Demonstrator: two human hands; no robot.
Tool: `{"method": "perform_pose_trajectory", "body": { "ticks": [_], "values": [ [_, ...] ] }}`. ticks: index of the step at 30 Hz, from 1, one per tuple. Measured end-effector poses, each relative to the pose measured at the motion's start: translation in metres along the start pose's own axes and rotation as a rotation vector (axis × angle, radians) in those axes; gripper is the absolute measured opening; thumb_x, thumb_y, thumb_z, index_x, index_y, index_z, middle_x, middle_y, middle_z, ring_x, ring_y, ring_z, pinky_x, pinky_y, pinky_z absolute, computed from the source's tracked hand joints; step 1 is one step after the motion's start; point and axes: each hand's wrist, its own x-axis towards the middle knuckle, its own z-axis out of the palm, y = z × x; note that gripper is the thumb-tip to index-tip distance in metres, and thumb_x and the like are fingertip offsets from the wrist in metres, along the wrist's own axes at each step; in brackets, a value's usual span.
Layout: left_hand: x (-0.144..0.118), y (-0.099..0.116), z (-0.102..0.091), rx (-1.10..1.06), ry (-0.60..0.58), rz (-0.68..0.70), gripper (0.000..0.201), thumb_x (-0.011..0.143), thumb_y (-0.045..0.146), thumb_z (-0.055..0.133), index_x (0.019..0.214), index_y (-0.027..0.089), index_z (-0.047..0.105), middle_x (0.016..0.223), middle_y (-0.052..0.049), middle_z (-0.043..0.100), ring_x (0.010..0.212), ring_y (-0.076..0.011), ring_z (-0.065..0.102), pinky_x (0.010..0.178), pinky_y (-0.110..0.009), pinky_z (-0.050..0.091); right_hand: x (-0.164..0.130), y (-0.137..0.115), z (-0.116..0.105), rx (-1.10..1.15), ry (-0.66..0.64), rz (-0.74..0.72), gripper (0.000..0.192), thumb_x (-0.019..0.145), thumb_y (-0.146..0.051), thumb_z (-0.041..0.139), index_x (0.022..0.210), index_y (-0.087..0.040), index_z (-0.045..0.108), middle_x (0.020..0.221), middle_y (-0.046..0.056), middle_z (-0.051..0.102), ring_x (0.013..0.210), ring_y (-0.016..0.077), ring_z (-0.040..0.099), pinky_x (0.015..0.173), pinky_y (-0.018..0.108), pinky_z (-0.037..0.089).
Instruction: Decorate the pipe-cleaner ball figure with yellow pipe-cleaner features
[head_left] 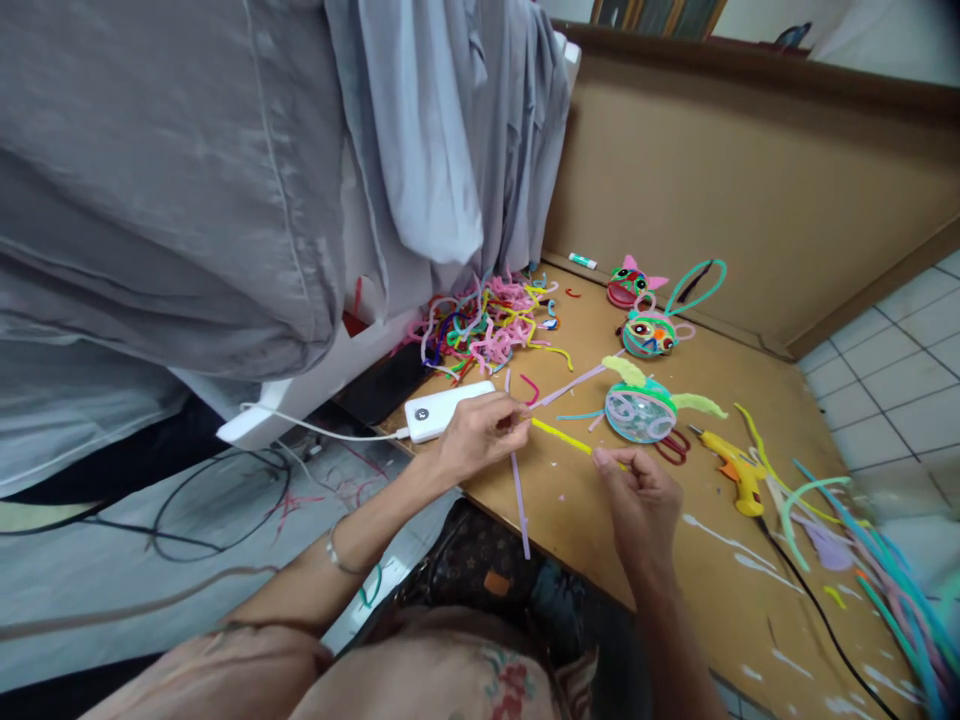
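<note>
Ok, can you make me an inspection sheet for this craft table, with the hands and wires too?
Surface: brown tabletop, whitish streaks on its right part.
Job's things: yellow strip, stretched between the hands; green-rimmed round piece beyond it.
Clutter: heap of colored strips, scissors, yellow glue gun.
Hands: left hand and right hand both pinch the yellow strip.
Cables: black cord from the glue gun; white cable at a white device.
Surroundings: grey cloth hanging left; pale tiles right.

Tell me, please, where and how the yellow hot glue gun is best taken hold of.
Probably by its handle, from the near side: the yellow hot glue gun lies on its side, handle toward the person, with its nozzle pointing away to the left.
</note>
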Motion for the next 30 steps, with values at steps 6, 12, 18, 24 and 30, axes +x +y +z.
{"method": "perform_pose_trajectory", "body": {
  "ticks": [6, 12, 18, 24, 30],
  "values": [
    [0.011, 0.008, -0.029, -0.066, -0.238, -0.063, 0.016, 0.084, 0.023, 0.062, 0.070, 0.017, 0.068, 0.061, -0.003, 0.064, 0.054, -0.0101, 0.054, 0.054, -0.021, 0.040, 0.015, -0.004, -0.006, 0.087, 0.170, -0.115, 0.029, 0.071, -0.045, 0.072, 0.066, -0.018, 0.062, 0.046, -0.010, 0.029, 0.045, 0.0067, 0.023, 0.046, 0.023, 0.017],
    [0.019, 0.000, -0.052, -0.148, 0.273, -0.351, 0.024, 0.081, 0.035, 0.068, 0.066, 0.017, 0.064, 0.059, -0.001, 0.059, 0.054, -0.0096, 0.049, 0.054, -0.021, 0.039, 0.039, 0.006, -0.027, 0.403, 0.184, -0.167, 0.024, 0.072, -0.034, 0.074, 0.064, -0.018, 0.059, 0.061, -0.004, 0.049, 0.060, 0.0104, 0.043, 0.059, 0.024, 0.032],
    [0.026, -0.004, -0.045, -0.268, 0.433, -0.460, 0.034, 0.080, 0.044, 0.070, 0.064, 0.016, 0.059, 0.054, 0.002, 0.053, 0.049, -0.0073, 0.043, 0.049, -0.019, 0.035, 0.047, 0.017, -0.023, 0.547, -0.127, -0.210, 0.024, 0.074, -0.027, 0.071, 0.058, -0.019, 0.056, 0.080, 0.000, 0.062, 0.083, 0.0172, 0.060, 0.083, 0.036, 0.046],
    [0.037, 0.007, -0.006, -0.247, -0.095, -0.451, 0.038, 0.091, 0.039, 0.054, 0.064, 0.014, 0.062, 0.058, -0.001, 0.056, 0.055, -0.0096, 0.050, 0.054, -0.021, 0.038, 0.049, 0.035, -0.017, 0.593, -0.335, -0.033, 0.036, 0.076, -0.034, 0.073, 0.059, -0.021, 0.045, 0.056, -0.004, 0.058, 0.063, 0.0167, 0.063, 0.076, 0.039, 0.053],
    [0.091, -0.039, 0.064, -0.550, 0.102, -0.801, 0.034, 0.075, 0.017, 0.066, 0.108, 0.015, 0.062, 0.096, -0.006, 0.064, 0.070, -0.0112, 0.060, 0.062, -0.022, 0.046, 0.046, 0.055, -0.005, 0.621, -0.537, 0.145, 0.041, 0.080, -0.042, 0.071, 0.069, -0.024, 0.036, 0.045, -0.013, 0.040, 0.038, 0.0066, 0.037, 0.045, 0.021, 0.036]
  ]
}}
